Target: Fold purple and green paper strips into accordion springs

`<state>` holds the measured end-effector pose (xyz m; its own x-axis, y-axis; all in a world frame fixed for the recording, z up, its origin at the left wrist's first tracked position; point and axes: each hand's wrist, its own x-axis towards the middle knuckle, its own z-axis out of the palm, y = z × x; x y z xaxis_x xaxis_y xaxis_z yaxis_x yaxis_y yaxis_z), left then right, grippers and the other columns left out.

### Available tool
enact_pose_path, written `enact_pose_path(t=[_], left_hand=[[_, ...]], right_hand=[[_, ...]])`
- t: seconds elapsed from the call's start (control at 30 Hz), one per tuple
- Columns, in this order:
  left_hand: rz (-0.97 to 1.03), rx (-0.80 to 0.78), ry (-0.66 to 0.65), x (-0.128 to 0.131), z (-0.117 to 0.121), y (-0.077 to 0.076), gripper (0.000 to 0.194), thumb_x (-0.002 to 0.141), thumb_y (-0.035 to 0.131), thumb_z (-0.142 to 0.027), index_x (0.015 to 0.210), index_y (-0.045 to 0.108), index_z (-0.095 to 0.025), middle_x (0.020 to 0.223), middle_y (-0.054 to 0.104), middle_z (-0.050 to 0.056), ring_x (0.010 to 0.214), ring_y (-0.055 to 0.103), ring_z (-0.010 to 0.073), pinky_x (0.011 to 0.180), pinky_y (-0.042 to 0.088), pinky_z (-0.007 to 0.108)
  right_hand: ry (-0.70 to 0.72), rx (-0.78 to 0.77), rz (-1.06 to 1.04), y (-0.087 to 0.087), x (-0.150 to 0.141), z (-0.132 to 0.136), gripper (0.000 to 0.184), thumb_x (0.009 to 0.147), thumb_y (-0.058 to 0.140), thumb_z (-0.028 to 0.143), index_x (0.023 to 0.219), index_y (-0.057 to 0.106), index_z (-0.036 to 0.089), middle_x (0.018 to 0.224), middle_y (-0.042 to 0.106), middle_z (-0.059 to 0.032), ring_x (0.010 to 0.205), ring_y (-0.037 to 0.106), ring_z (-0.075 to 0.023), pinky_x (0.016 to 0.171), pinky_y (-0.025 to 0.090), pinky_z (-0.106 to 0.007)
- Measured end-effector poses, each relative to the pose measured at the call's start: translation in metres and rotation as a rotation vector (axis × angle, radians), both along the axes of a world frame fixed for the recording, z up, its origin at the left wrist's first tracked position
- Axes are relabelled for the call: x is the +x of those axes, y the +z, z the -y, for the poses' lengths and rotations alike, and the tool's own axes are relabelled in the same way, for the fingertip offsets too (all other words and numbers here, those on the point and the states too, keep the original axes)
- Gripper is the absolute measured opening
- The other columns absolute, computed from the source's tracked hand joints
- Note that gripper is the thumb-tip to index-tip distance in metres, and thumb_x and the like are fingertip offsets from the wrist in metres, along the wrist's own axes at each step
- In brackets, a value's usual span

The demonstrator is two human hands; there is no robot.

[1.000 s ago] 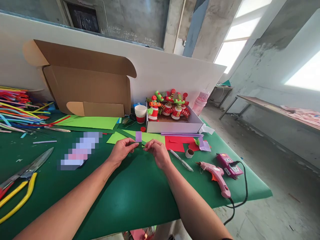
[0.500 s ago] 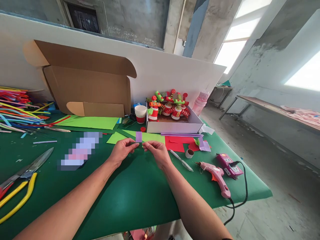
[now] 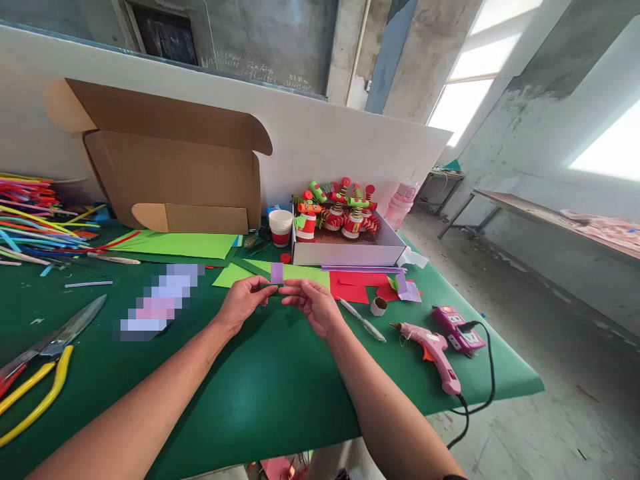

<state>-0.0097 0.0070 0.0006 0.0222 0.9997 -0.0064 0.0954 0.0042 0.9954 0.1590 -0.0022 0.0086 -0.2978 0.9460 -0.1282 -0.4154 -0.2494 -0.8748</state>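
A small purple paper piece [image 3: 277, 273] stands upright between my hands. My left hand [image 3: 246, 301] pinches its lower edge between thumb and index finger. Beside it, my right hand [image 3: 314, 305] has its fingers stretched out and apart, with the fingertips close to the paper's lower right corner; whether they touch it I cannot tell. Behind the hands lies a light green paper sheet [image 3: 311, 274]. Red paper pieces [image 3: 350, 291] and a white pen [image 3: 364, 321] are to the right of my right hand.
A pink glue gun [image 3: 434, 350], its cord and a paper roll [image 3: 379, 306] lie at right. Behind stand paper cups [image 3: 281, 230] and a white box [image 3: 345, 254] of red-green crafts. Large scissors [image 3: 55, 347], pipe cleaners [image 3: 40, 220] and a cardboard box [image 3: 175, 177] are at left.
My right hand has loosened from a pinch, and its fingers are now spread out beside the purple paper. My left hand keeps its hold in the same place.
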Motion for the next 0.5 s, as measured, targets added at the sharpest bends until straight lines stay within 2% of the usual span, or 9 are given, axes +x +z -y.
enact_pose_path(t=[0.07,0.17,0.23,0.3,0.4,0.5], left_hand=[[0.008,-0.005,0.001,0.0,0.0,0.0,0.046,0.054,0.078,-0.06,0.067,0.063,-0.019,0.056,0.056,-0.003,0.053,0.048,0.0123,0.054,0.041,0.026],[0.002,-0.015,0.014,-0.001,0.0,0.0,0.045,0.054,0.078,-0.06,0.069,0.065,-0.019,0.055,0.056,-0.003,0.052,0.048,0.0122,0.053,0.04,0.025],[-0.01,-0.013,0.011,-0.001,0.0,-0.001,0.045,0.056,0.077,-0.06,0.07,0.065,-0.019,0.055,0.056,-0.003,0.052,0.049,0.0126,0.052,0.04,0.025],[-0.011,-0.007,0.01,-0.001,0.0,-0.001,0.046,0.056,0.077,-0.061,0.07,0.065,-0.019,0.055,0.056,-0.003,0.052,0.049,0.0127,0.053,0.04,0.025],[0.006,0.003,0.015,-0.001,0.0,-0.003,0.048,0.054,0.078,-0.062,0.07,0.065,-0.019,0.057,0.056,-0.003,0.052,0.049,0.012,0.053,0.042,0.026],[0.022,0.002,0.014,-0.001,0.0,-0.003,0.048,0.054,0.079,-0.061,0.07,0.064,-0.018,0.056,0.055,-0.003,0.051,0.048,0.0116,0.053,0.042,0.026]], right_hand=[[-0.012,0.036,0.021,0.0,0.0,0.001,0.016,0.072,0.073,0.035,0.072,0.069,0.018,0.085,0.075,-0.005,0.066,0.064,-0.0117,0.073,0.049,-0.028],[-0.032,0.124,0.121,0.002,0.0,0.004,0.022,0.068,0.074,0.032,0.054,0.062,0.019,0.085,0.073,-0.0036,0.071,0.062,-0.0123,0.076,0.047,-0.027],[-0.005,0.155,0.177,0.003,0.001,0.005,0.03,0.072,0.071,0.043,0.055,0.063,0.019,0.082,0.071,-0.0042,0.075,0.061,-0.0143,0.077,0.047,-0.029],[0.091,0.176,0.168,0.004,0.004,0.006,0.047,0.075,0.065,0.061,0.054,0.062,0.019,0.075,0.068,-0.005,0.07,0.059,-0.0153,0.074,0.047,-0.031],[0.322,0.252,0.053,0.004,0.007,0.009,0.071,0.06,0.054,0.089,0.048,0.054,0.019,0.064,0.063,-0.0051,0.06,0.055,-0.0153,0.068,0.048,-0.034],[0.48,0.317,-0.048,0.003,0.008,0.013,0.076,0.046,0.051,0.096,0.049,0.055,0.019,0.062,0.062,-0.0053,0.059,0.056,-0.0176,0.068,0.049,-0.037]])
